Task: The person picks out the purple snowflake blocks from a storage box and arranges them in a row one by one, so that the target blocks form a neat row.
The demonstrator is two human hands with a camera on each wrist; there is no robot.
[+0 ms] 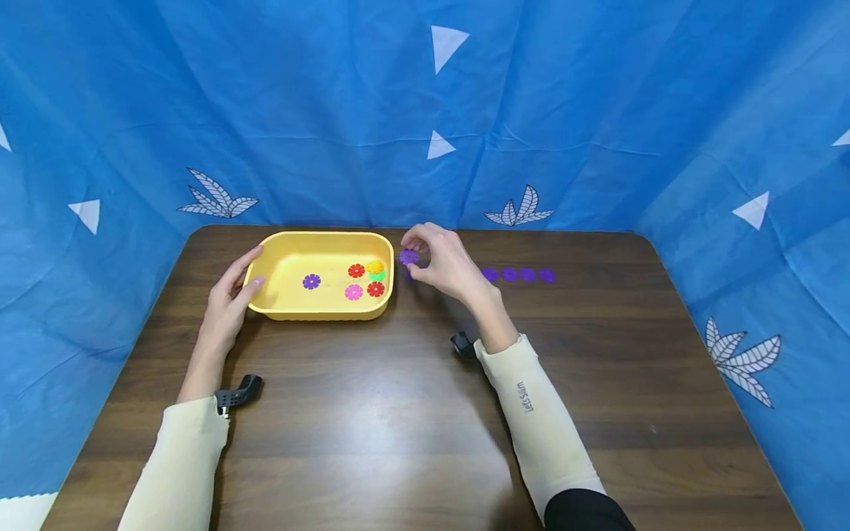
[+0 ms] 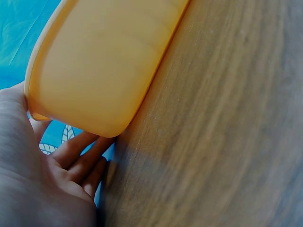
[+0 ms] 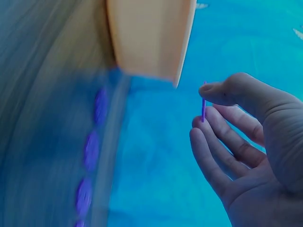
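Note:
A yellow plastic tray (image 1: 319,313) stands at the back left of the table. My left hand (image 1: 226,306) grips its left end, thumb over the rim and fingers along the outer wall. Inside lie a purple flower-shaped disc (image 1: 311,282), a pink one (image 1: 354,293), two red ones (image 1: 356,271), and a yellow one (image 1: 375,267) overlapping a green one (image 1: 378,276). Just right of the tray, my right hand (image 1: 446,262) pinches another purple flower-shaped disc (image 3: 204,106) between thumb and fingers, raised off the table. Purple discs (image 1: 527,274) lie in a row rightward, partly hidden by this hand.
The brown wooden table (image 1: 372,428) has a blue curtain (image 1: 332,110) with white triangles and leaf prints behind it and at both sides. A black wrist camera (image 1: 240,392) sits at the left wrist, another (image 1: 462,344) at the right.

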